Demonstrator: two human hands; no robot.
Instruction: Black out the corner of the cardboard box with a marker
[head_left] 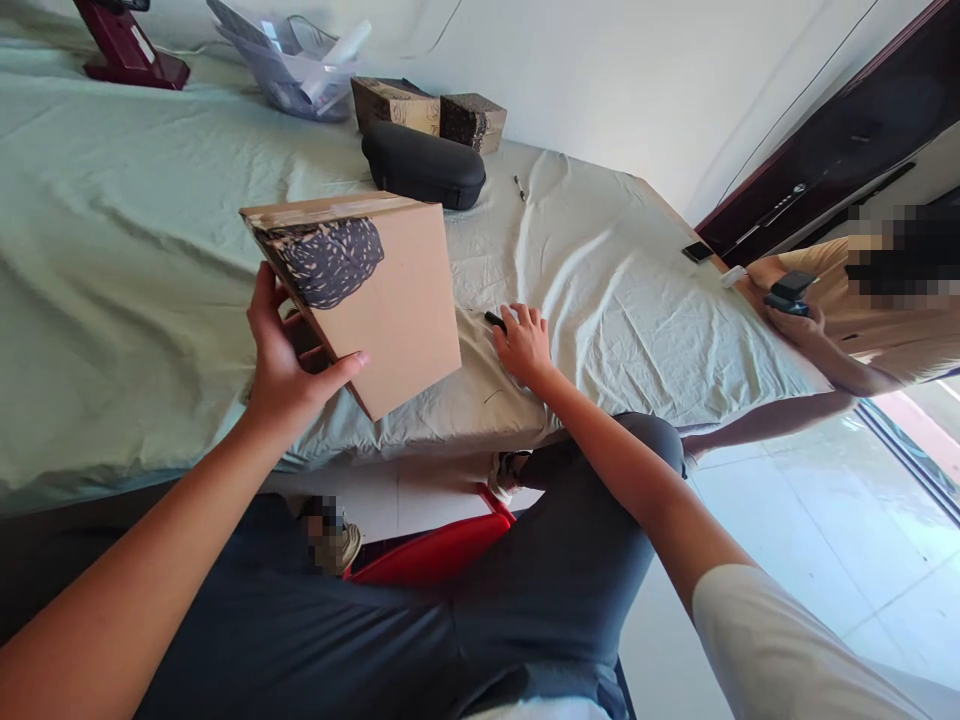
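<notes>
Wrinkled pale green cloth [180, 200]: uneven base, anything set down may rock. Black-scribbled brown cardboard box [409, 310]: tilted up near the cloth's front edge; can't tell if it bears on the cloth. Oblong black zip-up case [424, 165] just behind; box could knock it if swung back. Left hand [289, 355] grips the box's left edge, thumb across the face. One-sided hold, might twist out if the thumb slackens. Right hand [523, 345] on the cloth, fingers lightly curled at a slim black pen [494, 321]; can't tell if pinched. Careless nudge could roll it.
</notes>
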